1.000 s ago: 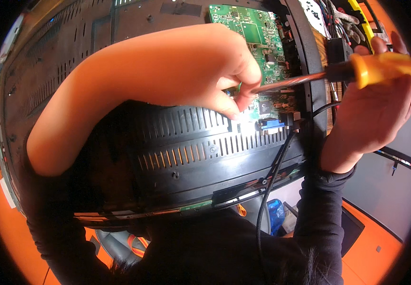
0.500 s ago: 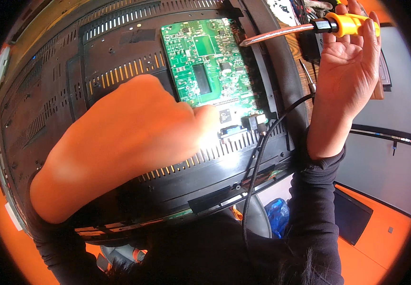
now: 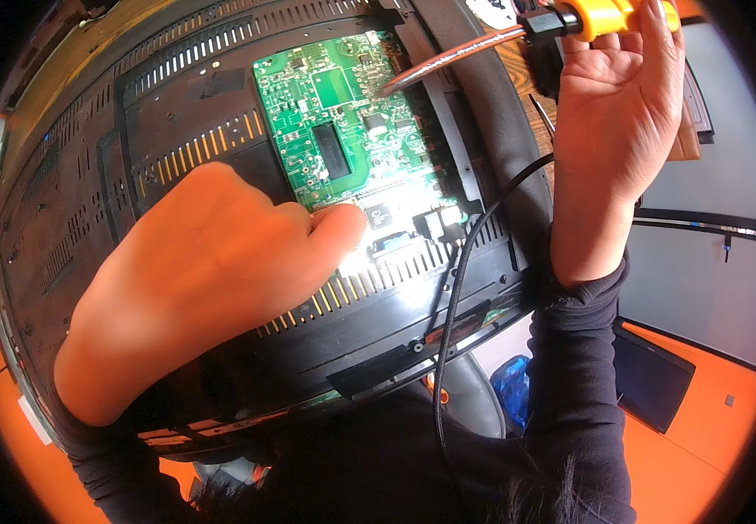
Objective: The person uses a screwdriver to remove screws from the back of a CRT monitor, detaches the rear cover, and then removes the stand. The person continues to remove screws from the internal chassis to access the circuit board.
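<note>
A green circuit board (image 3: 295, 131) lies on the black slotted back panel (image 3: 308, 349) of a large flat casing. In my right hand (image 3: 614, 131), at the upper right, is a screwdriver (image 3: 465, 54) with a yellow handle and a long coppery shaft. The shaft points left and down, its tip over the board's right part; contact cannot be told. My left hand (image 3: 220, 236) is closed like a fist at the board's lower left corner. Its fingertips are turned away, so what they hold is hidden. A bright white glow falls on the board and panel beside it.
A black cable (image 3: 458, 288) runs from the right across the casing's lower right part and down toward me. Another tool's thin shaft (image 3: 539, 113) lies on the wooden table to the right. A dark flat panel (image 3: 653, 375) stands against the orange surface at lower right.
The board and casing sit further left in view. The screwdriver's tip has shifted left, from the board's right edge to over the board. My left hand stays closed near the same corner.
</note>
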Demonstrator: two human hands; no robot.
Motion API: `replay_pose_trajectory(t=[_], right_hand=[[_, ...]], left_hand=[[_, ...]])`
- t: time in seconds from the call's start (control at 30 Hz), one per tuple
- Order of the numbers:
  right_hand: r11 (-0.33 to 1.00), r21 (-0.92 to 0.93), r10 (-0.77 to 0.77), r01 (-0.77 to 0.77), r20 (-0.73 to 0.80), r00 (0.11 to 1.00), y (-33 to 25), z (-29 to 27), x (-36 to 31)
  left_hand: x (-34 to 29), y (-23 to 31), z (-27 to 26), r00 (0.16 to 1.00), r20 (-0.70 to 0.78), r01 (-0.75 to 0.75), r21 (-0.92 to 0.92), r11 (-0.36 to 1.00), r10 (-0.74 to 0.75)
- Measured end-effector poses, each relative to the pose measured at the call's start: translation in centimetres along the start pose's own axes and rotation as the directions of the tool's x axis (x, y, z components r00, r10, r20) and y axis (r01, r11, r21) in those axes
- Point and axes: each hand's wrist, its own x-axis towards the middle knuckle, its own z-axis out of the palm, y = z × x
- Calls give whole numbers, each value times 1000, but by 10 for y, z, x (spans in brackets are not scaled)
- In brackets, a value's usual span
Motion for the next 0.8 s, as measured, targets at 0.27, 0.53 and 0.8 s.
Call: replay_pose_trajectory(t=[0.27,0.53,0.8], right_hand=[[1000,2,16,-16,41,999,-3,-2,-1],[998,-34,56,-62,-151,987,2,2,-1],[985,6,173,-173,48,984,5,-40,10]], left_hand=[[1,8,5,997,-70,23,125,992,-14],[-1,6,3,997,-71,-9,117,993,17],[-7,5,-4,1000,14,-15,81,997,14]])
